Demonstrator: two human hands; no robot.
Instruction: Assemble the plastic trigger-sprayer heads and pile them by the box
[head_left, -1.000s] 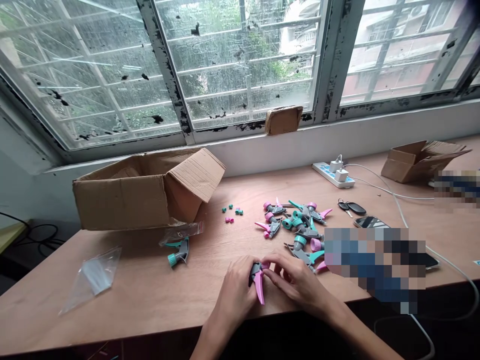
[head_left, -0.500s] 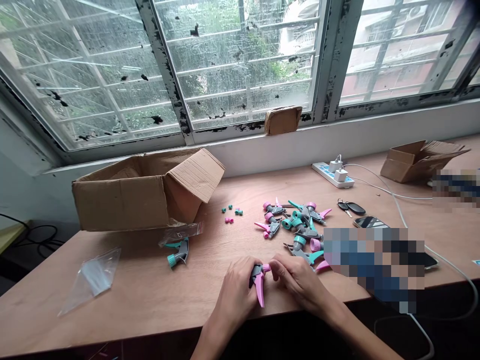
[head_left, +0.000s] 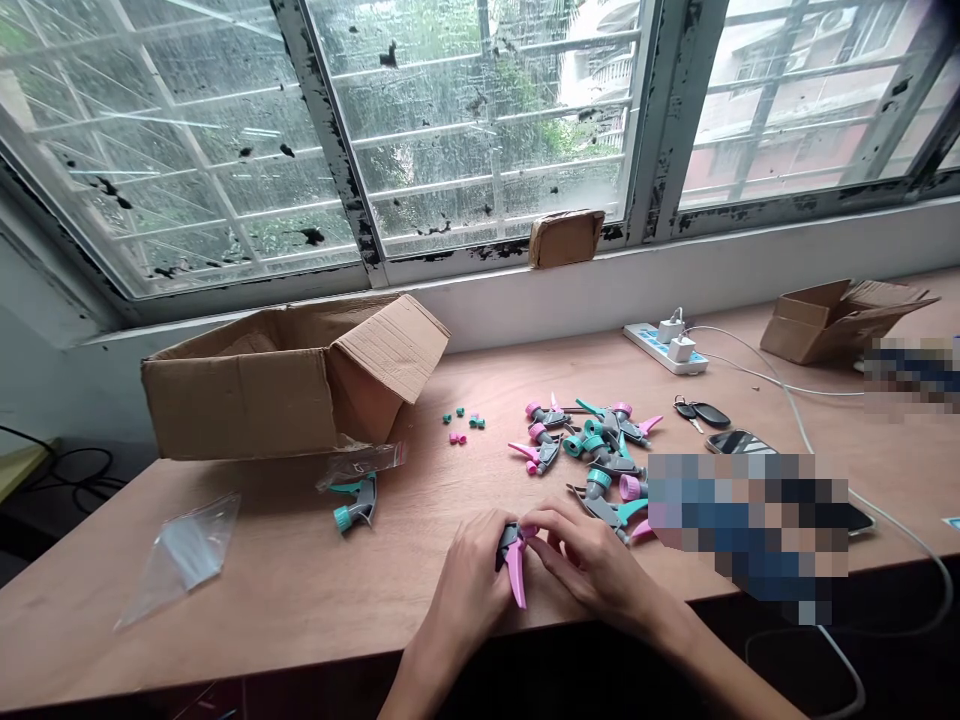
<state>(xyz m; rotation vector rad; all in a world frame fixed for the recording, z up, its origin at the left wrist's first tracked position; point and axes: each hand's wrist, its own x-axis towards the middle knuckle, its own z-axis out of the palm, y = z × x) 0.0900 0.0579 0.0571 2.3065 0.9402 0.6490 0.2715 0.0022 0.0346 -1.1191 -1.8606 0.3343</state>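
Near the table's front edge, my left hand is closed around a grey spray trigger head with a pink lever that points down toward me. My right hand has its fingertips pinched on the pink nozzle at the head's end, covering most of it. Beyond my right hand lies a pile of spray trigger heads in grey with pink or teal parts. Several small pink and teal nozzles sit loose farther back. One teal-and-grey trigger head lies apart on the left.
An open cardboard box stands at the back left, with clear plastic bags near it. Toward the right are a power strip, keys, a phone, a smaller box and white cables. A blurred patch covers part of the right side.
My right hand's fingers have moved left and up onto the pink nozzle, which showed uncovered before. My left hand keeps its hold on the trigger head.
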